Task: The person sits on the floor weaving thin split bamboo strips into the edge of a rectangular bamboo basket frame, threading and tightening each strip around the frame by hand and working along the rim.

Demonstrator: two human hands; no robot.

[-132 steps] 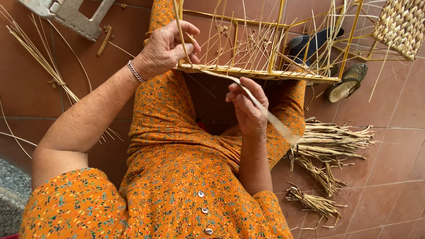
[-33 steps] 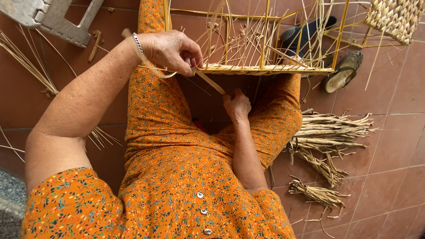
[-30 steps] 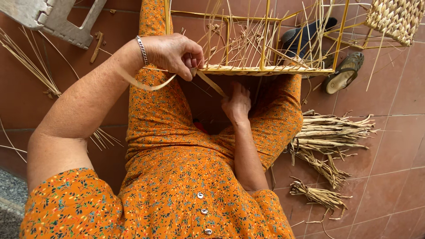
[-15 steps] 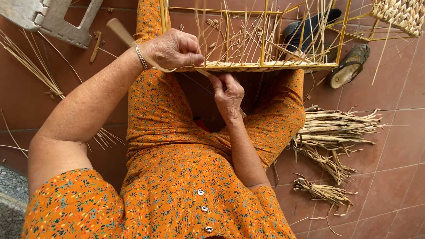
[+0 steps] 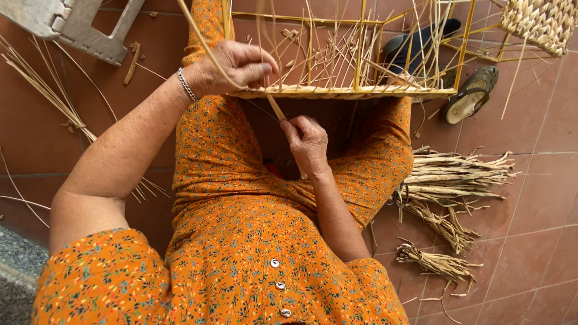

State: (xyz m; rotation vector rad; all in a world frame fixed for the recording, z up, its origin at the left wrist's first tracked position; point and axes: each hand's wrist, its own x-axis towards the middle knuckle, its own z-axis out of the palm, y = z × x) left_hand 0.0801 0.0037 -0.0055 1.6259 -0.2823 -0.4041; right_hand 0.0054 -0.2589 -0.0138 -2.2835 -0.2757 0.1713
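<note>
Two hands worked one straw strand (image 5: 276,107); I saw my left hand (image 5: 232,63) pinch it at the yellow frame's (image 5: 361,36) woven front edge (image 5: 343,92), resting on my lap; my right hand (image 5: 308,143), just below and nearer me, pinched its lower end; the strand's long axis ran diagonally up-left between them.

Beside you on the tiled floor (image 5: 530,241) lie dried straw bundles (image 5: 451,180), a sandal (image 5: 469,96) and a grey stool (image 5: 78,24).
</note>
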